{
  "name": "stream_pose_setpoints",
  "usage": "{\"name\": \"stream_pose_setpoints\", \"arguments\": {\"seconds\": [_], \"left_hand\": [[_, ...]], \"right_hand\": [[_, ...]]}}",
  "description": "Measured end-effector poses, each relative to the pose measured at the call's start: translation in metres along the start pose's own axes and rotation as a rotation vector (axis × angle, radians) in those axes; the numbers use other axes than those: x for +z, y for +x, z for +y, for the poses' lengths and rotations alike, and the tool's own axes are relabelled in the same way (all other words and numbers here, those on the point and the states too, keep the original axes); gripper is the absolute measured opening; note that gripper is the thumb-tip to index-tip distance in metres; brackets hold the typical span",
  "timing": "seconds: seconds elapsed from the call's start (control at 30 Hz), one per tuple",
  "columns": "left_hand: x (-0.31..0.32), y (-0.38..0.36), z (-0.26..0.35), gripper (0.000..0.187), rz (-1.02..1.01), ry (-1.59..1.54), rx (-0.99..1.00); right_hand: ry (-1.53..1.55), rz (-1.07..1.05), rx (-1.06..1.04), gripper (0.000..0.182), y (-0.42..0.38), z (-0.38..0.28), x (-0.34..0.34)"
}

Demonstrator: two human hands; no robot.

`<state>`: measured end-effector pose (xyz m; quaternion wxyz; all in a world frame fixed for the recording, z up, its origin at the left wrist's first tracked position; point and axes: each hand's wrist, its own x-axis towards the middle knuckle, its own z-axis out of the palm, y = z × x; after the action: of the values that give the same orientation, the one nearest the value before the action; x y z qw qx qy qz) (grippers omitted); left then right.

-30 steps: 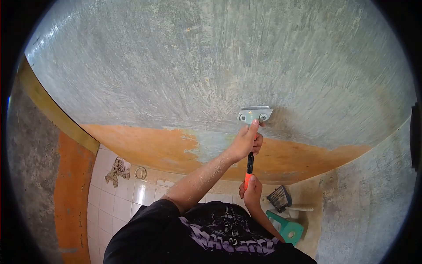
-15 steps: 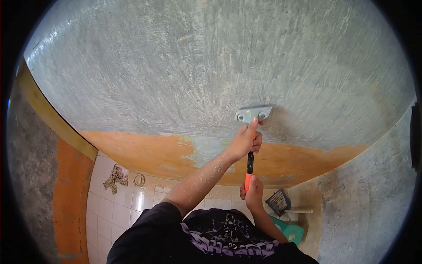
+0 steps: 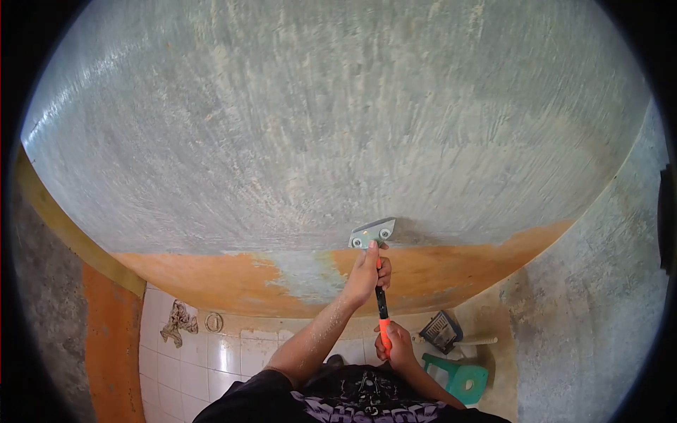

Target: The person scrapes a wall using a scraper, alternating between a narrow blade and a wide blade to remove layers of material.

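Note:
A scraper [image 3: 371, 233] with a wide metal head, two bolts and a long orange-and-black handle is in both hands. My left hand [image 3: 363, 277] closes around the handle just below the head, thumb stretched up along it. Lower down, my right hand [image 3: 396, 347] wraps the orange end of the handle. The blade lies against the rough grey wall [image 3: 296, 141], slightly tilted, a little above the peeling orange band [image 3: 437, 271]. Pale dust speckles my left forearm.
A green plastic stool [image 3: 469, 384] stands at lower right, near a dark-framed slotted object [image 3: 441, 331]. A crumpled cloth [image 3: 179, 323] and a ring-shaped roll [image 3: 214, 322] lie on the white tile floor [image 3: 190, 363]. A side wall [image 3: 585, 303] borders the right.
The scraper has come down the wall and left, nearer the orange band, its head now tilted the other way. Both hands moved with it, grip unchanged. The view has shifted upward.

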<state>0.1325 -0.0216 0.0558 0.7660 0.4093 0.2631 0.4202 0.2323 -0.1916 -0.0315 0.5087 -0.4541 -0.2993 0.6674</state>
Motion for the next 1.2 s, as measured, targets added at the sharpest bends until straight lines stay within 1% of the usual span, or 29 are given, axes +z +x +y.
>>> {"name": "stream_pose_setpoints", "arguments": {"seconds": [0.1,0.17,0.27,0.3,0.4,0.53,0.63,0.7,0.83,1.03,1.13,1.2], "left_hand": [[0.037,0.009,0.038,0.051,-0.084,0.049,0.063],[0.060,0.014,0.063,0.052,-0.136,-0.018,0.030],[0.074,0.018,0.077,0.054,-0.175,-0.064,0.013],[0.075,0.019,0.077,0.054,-0.183,-0.072,0.009],[0.074,0.020,0.064,0.055,-0.111,-0.031,0.024],[0.082,0.022,0.080,0.055,-0.120,0.029,0.083],[0.089,0.025,0.097,0.055,-0.161,0.059,0.149],[0.085,0.025,0.084,0.055,-0.147,0.048,0.098],[0.075,0.022,0.063,0.056,-0.159,0.057,0.035],[0.080,0.029,0.095,0.057,-0.278,0.123,0.094],[0.068,0.027,0.080,0.059,-0.271,0.144,0.034],[0.064,0.023,0.075,0.059,-0.263,0.159,0.044]], "right_hand": [[0.146,-0.230,-0.081,0.039,-0.002,-0.039,-0.012],[0.268,-0.392,-0.143,0.041,-0.005,-0.068,-0.012],[0.452,-0.524,-0.030,0.043,-0.007,-0.087,-0.017],[0.409,-0.522,-0.024,0.045,-0.005,-0.085,-0.020],[0.363,-0.475,-0.035,0.047,0.005,-0.072,-0.027],[0.253,-0.417,-0.104,0.048,0.009,-0.086,-0.017],[0.169,-0.332,-0.146,0.049,0.005,-0.104,-0.004],[0.154,-0.270,-0.150,0.049,0.001,-0.101,-0.002],[0.205,-0.212,-0.129,0.048,-0.004,-0.072,-0.002],[0.185,-0.189,-0.225,0.049,0.005,-0.083,0.020],[0.194,-0.124,-0.172,0.051,0.000,-0.070,0.022],[0.218,-0.143,-0.163,0.052,0.001,-0.058,0.023]]}}
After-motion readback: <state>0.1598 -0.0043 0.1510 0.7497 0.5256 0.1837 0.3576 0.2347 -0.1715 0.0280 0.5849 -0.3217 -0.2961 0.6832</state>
